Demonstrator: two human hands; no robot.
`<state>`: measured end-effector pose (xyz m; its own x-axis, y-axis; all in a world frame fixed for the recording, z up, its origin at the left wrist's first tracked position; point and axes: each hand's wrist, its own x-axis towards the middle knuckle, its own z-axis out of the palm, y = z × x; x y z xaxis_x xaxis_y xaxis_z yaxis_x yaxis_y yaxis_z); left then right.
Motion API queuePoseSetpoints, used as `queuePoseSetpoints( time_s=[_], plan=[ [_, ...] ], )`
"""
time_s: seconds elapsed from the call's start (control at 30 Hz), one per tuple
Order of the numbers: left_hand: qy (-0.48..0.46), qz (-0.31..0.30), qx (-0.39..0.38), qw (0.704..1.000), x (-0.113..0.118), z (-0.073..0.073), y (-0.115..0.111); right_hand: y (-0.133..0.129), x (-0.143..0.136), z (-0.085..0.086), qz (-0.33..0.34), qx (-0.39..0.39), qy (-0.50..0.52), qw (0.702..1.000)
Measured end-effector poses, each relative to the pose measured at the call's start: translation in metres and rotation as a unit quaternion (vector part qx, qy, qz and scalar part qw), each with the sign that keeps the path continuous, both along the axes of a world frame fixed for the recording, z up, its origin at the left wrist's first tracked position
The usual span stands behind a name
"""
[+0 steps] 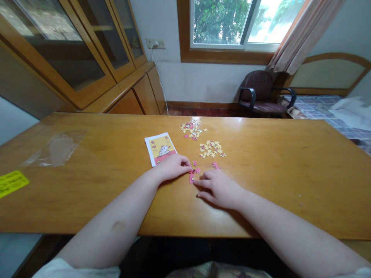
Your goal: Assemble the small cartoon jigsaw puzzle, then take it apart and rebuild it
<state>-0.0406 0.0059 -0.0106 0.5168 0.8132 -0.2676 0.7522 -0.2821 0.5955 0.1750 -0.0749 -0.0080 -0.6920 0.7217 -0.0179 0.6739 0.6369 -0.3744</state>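
Observation:
My left hand [174,166] has its thumb and forefinger pinched on a small dark-pink puzzle piece [191,171], at the top of a short joined strip of pink puzzle pieces [191,178] lying on the table. From the other side, my right hand [217,187] lies low over the wood with fingers apart. Its index fingertip touches the strip's right edge. Loose pink pieces [198,170] sit between the hands, and more pink pieces [215,165] lie just beyond my right hand. A picture card [162,147] with a white cartoon animal is partly covered by my left hand.
Two piles of pieces lie farther back: a yellow one [213,148] and a mixed yellow-and-pink one [193,129]. On the table's left are a clear plastic bag [56,148] and a yellow label [13,183]. A chair [257,92] stands beyond the wooden table [278,154].

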Motion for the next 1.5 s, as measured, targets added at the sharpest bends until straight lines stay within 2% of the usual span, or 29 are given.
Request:
queuePoseSetpoints(
  time_s=[0.37, 0.87, 1.07, 1.27, 1.5],
  plan=[
    [0.051, 0.018, 0.026, 0.998, 0.005, 0.002, -0.003, 0.001, 0.0, -0.003, 0.002, 0.01, 0.004, 1.0],
    [0.052, 0.023, 0.031, 0.998, 0.006, 0.002, -0.003, 0.001, 0.0, -0.003, 0.003, 0.003, 0.02, 1.0],
    [0.043, 0.006, 0.034, 0.998, 0.004, 0.0, -0.002, 0.008, 0.003, -0.004, -0.068, 0.05, 0.006, 0.996],
    [0.042, 0.009, 0.034, 0.998, 0.005, 0.004, -0.004, 0.015, 0.008, -0.004, -0.136, 0.047, -0.025, 0.989],
    [0.016, -0.033, 0.055, 0.998, 0.006, 0.013, -0.008, 0.036, 0.042, 0.007, -0.222, 0.077, -0.033, 0.971]
  ],
)
